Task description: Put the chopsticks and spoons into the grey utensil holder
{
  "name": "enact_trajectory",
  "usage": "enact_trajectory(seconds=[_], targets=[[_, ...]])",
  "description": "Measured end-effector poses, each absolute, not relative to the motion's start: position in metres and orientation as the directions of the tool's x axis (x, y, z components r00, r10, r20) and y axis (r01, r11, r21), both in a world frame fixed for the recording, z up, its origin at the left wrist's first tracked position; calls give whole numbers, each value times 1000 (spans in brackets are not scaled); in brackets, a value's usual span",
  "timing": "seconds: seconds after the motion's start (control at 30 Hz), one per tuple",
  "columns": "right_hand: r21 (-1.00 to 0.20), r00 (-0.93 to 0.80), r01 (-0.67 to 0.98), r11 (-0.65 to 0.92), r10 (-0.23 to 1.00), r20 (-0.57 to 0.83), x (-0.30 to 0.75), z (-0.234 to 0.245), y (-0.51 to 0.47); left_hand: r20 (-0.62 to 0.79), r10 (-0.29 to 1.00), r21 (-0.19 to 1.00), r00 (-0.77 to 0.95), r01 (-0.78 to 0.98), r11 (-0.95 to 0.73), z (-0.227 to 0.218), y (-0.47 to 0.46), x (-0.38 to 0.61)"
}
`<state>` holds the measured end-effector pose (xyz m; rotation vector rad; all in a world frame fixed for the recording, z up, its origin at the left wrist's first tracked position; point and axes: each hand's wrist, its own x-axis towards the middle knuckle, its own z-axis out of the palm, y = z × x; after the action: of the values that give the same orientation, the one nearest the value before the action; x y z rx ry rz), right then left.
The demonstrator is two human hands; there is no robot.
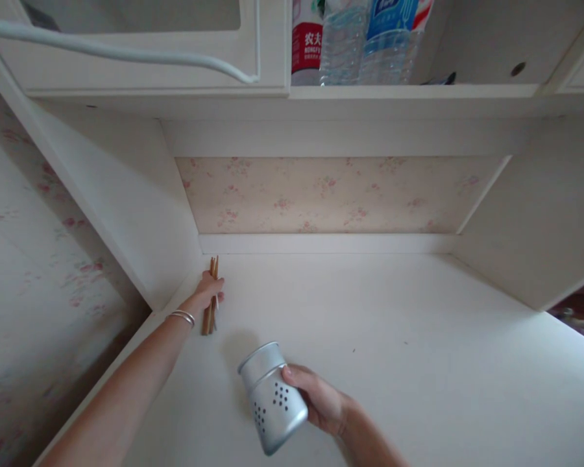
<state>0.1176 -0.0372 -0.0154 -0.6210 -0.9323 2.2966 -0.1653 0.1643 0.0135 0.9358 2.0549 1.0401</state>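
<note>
My left hand [209, 290] reaches to the back left of the white desktop, its fingers closed round a bundle of wooden chopsticks [208, 318]. The sticks point away from me, close to the desktop; a thin pale or metal piece shows among them, too small to name. Bracelets circle that wrist. My right hand [318, 397] grips a silver metal utensil holder [275, 399] with clusters of round holes in its side. The holder is tilted, its rim toward the upper left, above the desktop. Its inside is hidden from me.
The white desktop [370, 305] has two tiny dark specks. White side panels stand left and right. Overhead, a shelf [413, 92] holds plastic bottles [345, 42], beside a cabinet door with a white cord [126, 53] across it. Floral wallpaper [321, 194] covers the back.
</note>
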Motion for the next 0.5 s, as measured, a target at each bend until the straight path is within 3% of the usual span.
enact_trajectory(seconds=[0.23, 0.5], targets=[[-746, -737, -347, -569, 657, -159, 119, -14, -38, -39, 861, 660, -508, 633, 404, 29, 193, -182], [-745, -742, -315, -588, 642, -193, 118, -8, -36, -30, 924, 533, -382, 776, 338, 25, 199, -176]])
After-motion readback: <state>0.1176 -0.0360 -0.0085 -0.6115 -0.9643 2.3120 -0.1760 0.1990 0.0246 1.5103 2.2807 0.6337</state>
